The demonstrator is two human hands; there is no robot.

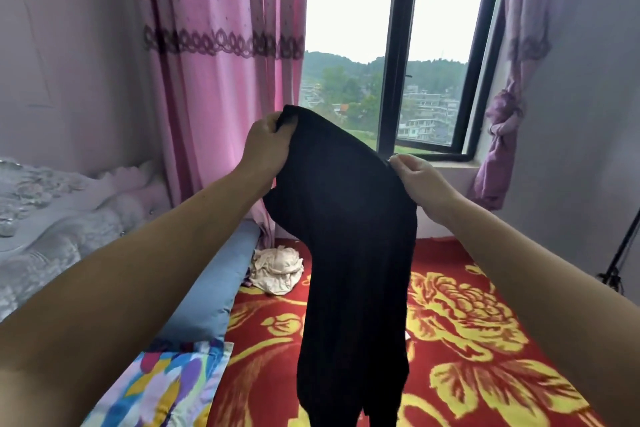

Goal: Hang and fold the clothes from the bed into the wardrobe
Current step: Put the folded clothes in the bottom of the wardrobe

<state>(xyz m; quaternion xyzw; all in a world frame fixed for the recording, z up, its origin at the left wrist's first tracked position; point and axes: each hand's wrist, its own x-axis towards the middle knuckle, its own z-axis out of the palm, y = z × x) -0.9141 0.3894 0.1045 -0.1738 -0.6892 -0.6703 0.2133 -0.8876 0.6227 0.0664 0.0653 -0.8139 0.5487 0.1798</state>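
I hold black trousers (pixel 346 218) up before the window (pixel 398 45), left hand (pixel 266 146) and right hand (pixel 415 180) fingers clamped on the waistband, legs hanging over the red carpet (pixel 485 322).

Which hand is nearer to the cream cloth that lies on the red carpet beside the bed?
Left. The left hand grips the black garment up and slightly left of the cream cloth. The right hand pinches the garment's other edge, farther to the cloth's right.

Daylight from window (pixel 398 45), sky overexposed; foreground soft; edges distorted.
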